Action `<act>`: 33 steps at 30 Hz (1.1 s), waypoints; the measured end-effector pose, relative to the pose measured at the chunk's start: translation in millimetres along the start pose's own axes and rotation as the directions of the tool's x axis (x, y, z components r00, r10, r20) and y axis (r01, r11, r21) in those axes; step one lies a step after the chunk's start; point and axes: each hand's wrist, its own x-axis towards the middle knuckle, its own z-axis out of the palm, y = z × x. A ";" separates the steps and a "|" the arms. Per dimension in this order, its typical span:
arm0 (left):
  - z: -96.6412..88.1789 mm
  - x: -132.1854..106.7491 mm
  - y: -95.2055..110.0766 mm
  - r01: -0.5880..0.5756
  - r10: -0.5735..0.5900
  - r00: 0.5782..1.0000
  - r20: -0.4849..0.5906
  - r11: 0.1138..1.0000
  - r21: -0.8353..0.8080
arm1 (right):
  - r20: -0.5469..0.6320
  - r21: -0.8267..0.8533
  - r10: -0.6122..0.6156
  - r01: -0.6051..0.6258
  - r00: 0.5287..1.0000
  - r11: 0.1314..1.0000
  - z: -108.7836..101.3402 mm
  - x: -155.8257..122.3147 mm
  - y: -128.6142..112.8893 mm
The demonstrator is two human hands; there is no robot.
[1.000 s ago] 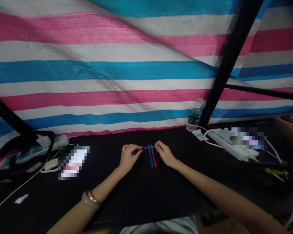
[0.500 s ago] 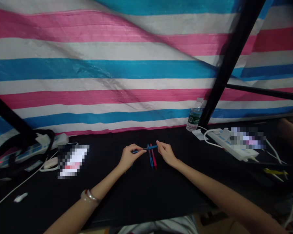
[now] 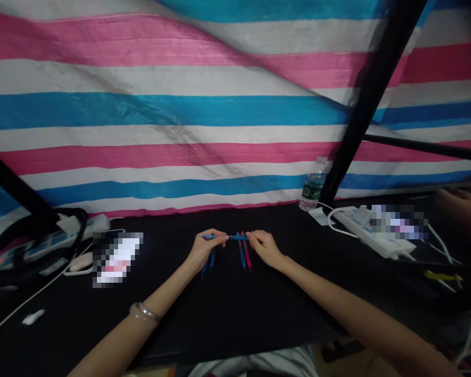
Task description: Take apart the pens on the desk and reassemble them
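Observation:
A blue pen [image 3: 235, 237] lies level between my two hands, above the black table [image 3: 227, 309]. My left hand [image 3: 208, 250] pinches its left part between thumb and fingers. At the other end, the fingertips of my right hand [image 3: 266, 250] are closed on the pen. Below it, another blue pen [image 3: 242, 257] and a pink-red pen [image 3: 248, 258] lie side by side on the table, pointing away from me. Close to my left hand, partly covered by it, are more blue pens [image 3: 212, 261].
A phone [image 3: 120, 259] and a power strip [image 3: 90, 228] with cables lie at left. On the right are a water bottle [image 3: 313, 186], a white power strip [image 3: 377, 235] and a black post [image 3: 361, 120]. Another person's hand [image 3: 461, 207] shows at the far right.
The held pen has turned more level and shifted left. My right hand has moved left along with it. More of the blue pens beside my left hand now shows.

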 end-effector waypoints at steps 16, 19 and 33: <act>-6.5 7.6 -8.2 0.045 -0.043 0.990 -0.138 0.999 0.017 | -0.004 -0.042 0.049 -0.049 0.999 0.998 -0.9 -1.1 -1.1; -6.3 7.9 -10.4 0.021 -0.016 0.987 -0.158 0.999 0.029 | -0.007 -0.046 0.056 -0.056 0.998 0.997 -1.1 -0.7 -1.2; -6.9 10.0 -16.0 -0.041 0.042 0.991 -0.124 0.999 0.009 | -0.003 -0.058 0.075 -0.075 0.997 0.995 -1.3 -0.9 -1.1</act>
